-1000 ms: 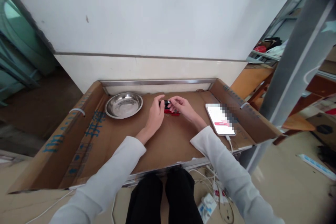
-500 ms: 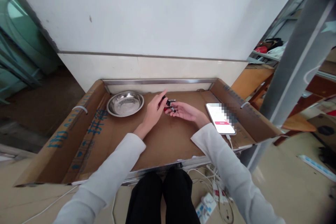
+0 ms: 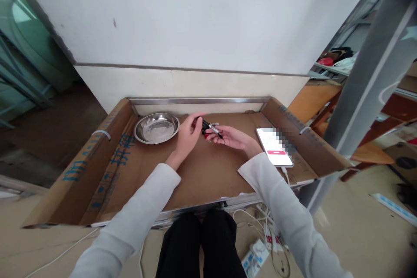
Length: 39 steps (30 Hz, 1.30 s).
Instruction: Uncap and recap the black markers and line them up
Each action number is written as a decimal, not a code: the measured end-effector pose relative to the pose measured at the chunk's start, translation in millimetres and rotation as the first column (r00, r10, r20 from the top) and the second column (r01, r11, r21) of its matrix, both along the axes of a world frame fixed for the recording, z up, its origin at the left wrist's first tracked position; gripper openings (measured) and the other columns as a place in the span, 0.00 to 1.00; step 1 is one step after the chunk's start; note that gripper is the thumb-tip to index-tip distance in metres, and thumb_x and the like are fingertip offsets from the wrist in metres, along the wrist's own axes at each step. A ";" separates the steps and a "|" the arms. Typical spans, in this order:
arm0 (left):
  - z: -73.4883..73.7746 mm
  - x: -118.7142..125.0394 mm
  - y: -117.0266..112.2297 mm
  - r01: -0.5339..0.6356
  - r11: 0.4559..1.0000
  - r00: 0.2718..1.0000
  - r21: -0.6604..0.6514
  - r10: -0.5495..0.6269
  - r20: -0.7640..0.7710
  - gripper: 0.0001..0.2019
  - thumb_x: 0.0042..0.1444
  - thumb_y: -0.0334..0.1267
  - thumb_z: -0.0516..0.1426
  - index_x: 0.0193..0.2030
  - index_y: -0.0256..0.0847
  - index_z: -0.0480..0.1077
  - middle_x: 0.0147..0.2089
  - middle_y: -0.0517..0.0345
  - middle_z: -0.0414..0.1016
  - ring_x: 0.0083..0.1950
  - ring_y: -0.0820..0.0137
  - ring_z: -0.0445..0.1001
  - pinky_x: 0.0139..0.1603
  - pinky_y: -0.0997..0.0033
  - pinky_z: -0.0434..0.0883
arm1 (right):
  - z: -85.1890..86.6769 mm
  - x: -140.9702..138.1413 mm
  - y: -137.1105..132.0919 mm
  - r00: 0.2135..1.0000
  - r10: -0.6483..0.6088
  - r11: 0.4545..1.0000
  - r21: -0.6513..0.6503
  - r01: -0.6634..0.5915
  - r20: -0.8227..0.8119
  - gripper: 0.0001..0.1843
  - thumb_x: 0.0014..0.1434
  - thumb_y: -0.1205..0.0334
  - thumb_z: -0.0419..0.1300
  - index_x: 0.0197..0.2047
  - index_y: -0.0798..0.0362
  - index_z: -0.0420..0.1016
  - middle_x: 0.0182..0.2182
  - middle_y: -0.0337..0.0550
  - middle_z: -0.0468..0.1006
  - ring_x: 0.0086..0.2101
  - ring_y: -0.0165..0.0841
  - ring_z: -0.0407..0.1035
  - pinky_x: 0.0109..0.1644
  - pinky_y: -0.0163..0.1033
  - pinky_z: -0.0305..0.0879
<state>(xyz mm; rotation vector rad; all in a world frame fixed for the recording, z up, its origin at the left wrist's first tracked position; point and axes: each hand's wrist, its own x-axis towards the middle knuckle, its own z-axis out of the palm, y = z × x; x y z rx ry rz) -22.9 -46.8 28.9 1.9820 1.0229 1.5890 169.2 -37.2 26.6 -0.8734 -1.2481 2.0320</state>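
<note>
My left hand (image 3: 190, 134) is closed with thumb and fingers around the black end of a slim black-and-silver pen-like object (image 3: 212, 127). This slants down to the right, its dark tip reaching across the fingers of my right hand (image 3: 232, 137). That hand is palm-up with curled fingers, cradling several small pen-like pieces, among them a red one (image 3: 207, 135) and a silver-ended one (image 3: 215, 124). Their exact kind is too small to tell. Both hands are above the brown cardboard (image 3: 208, 173), close together.
A round steel bowl (image 3: 157, 128) sits on the cardboard at the left. To the right lies a phone (image 3: 275, 147) with a white cable (image 3: 286, 175) plugged in. Cardboard side walls (image 3: 87, 160) rise at both ends, and a metal rail (image 3: 198, 100) runs along the back.
My left hand has shifted slightly left, away from my right hand. More of the black-and-silver pen-like object now shows between them.
</note>
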 end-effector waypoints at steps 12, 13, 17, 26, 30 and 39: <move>1.6 -9.8 3.2 0.054 0.997 0.994 -0.050 -0.058 -0.098 0.12 0.61 0.44 0.49 0.38 0.40 0.69 0.32 0.59 0.72 0.29 0.75 0.66 0.31 0.76 0.64 | -2.2 19.3 5.5 0.899 -0.431 0.881 0.176 0.438 -0.082 0.14 0.55 0.72 0.56 0.45 0.55 0.74 0.44 0.44 0.77 0.46 0.28 0.71 0.55 0.33 0.67; 1.0 -8.0 0.1 0.117 0.991 0.978 -0.068 -0.126 -0.166 0.12 0.61 0.43 0.49 0.38 0.40 0.69 0.32 0.60 0.72 0.28 0.75 0.66 0.30 0.76 0.63 | -3.2 20.1 6.2 0.882 -0.461 0.860 0.197 0.471 -0.096 0.14 0.54 0.72 0.56 0.44 0.55 0.75 0.44 0.44 0.77 0.46 0.28 0.71 0.56 0.33 0.67; -3.8 -2.5 -9.4 0.347 0.921 0.814 -0.176 -0.389 -0.432 0.11 0.59 0.42 0.49 0.39 0.42 0.70 0.33 0.60 0.74 0.28 0.75 0.68 0.32 0.75 0.65 | -5.6 16.4 4.8 0.834 -0.541 0.782 0.300 0.546 -0.109 0.13 0.53 0.68 0.59 0.43 0.54 0.75 0.41 0.44 0.78 0.44 0.29 0.72 0.56 0.38 0.66; -18.9 -9.6 1.4 0.383 0.922 0.680 -0.062 -0.327 -0.656 0.07 0.57 0.37 0.53 0.39 0.44 0.71 0.42 0.55 0.69 0.44 0.68 0.69 0.48 0.68 0.65 | -16.5 1.7 -44.0 0.769 -0.629 0.527 0.790 0.314 0.114 0.17 0.62 0.56 0.49 0.52 0.45 0.70 0.48 0.45 0.73 0.48 0.36 0.67 0.59 0.49 0.60; -22.0 -10.7 7.8 0.366 0.929 0.700 -0.059 -0.317 -0.639 0.05 0.55 0.36 0.54 0.36 0.43 0.72 0.43 0.54 0.68 0.47 0.65 0.67 0.53 0.63 0.63 | -21.6 -6.9 -56.9 0.818 -0.505 0.469 0.883 -0.006 0.274 0.23 0.63 0.64 0.44 0.60 0.45 0.61 0.55 0.45 0.67 0.53 0.35 0.64 0.62 0.48 0.56; -12.3 -22.8 10.2 0.260 0.965 0.766 -0.020 -0.219 -0.604 0.12 0.49 0.24 0.49 0.26 0.40 0.72 0.39 0.56 0.68 0.43 0.67 0.67 0.51 0.63 0.63 | -22.4 -13.5 -54.9 0.760 -0.481 0.382 0.885 -0.267 0.437 0.28 0.64 0.65 0.40 0.67 0.46 0.48 0.60 0.45 0.64 0.58 0.34 0.60 0.62 0.48 0.55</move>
